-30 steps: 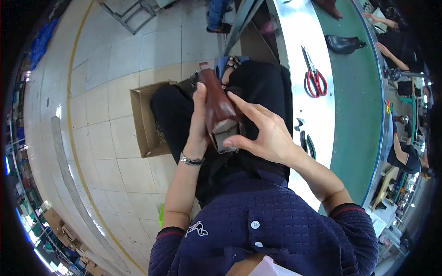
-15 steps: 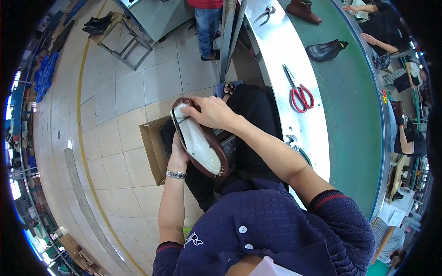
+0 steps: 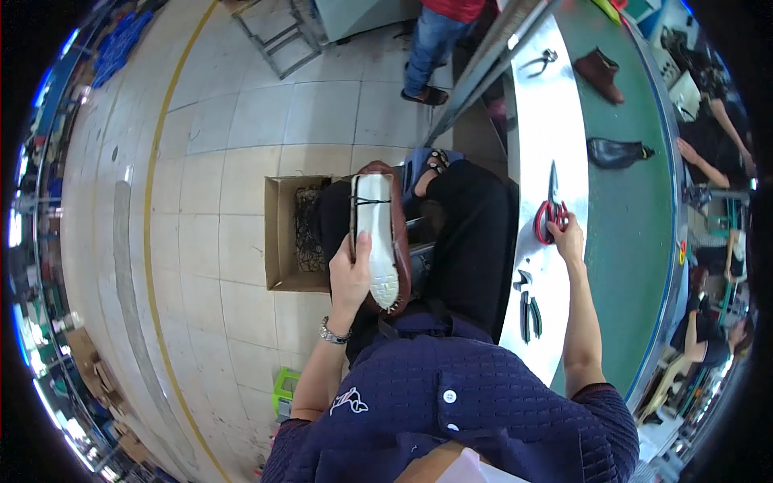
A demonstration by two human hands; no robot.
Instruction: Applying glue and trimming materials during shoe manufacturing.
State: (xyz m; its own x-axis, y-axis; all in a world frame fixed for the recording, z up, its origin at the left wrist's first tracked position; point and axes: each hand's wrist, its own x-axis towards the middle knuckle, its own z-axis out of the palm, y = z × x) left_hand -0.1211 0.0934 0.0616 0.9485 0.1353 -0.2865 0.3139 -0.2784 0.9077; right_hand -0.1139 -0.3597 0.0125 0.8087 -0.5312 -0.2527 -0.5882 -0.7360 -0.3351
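Note:
My left hand [image 3: 351, 278] grips a brown leather shoe [image 3: 402, 241], sole side up, over my lap. Its thumb presses on the white insole [image 3: 374, 221]; dark string crosses the insole near the far end, and small nails ring the near end. My right hand [image 3: 568, 238] is closed on the red handles of a pair of scissors [image 3: 553, 189]. The scissors lie on the silver metal bench [image 3: 530, 173] to my right, blades pointing away from me. Nearer to me on that bench are dark-handled pliers [image 3: 529, 314].
Pincers [image 3: 541, 61] lie at the bench's far end. Beyond the bench, a green belt [image 3: 624, 266] carries a brown boot [image 3: 599, 74] and a black boot [image 3: 617, 153]. A cardboard box [image 3: 279, 233] with dark scraps stands left of my legs. A metal post [image 3: 481, 78] slants ahead.
My right hand has left the shoe and moved right to the scissors' handles. The left hand now holds the shoe alone, turned more upright in view. The whole view has shifted.

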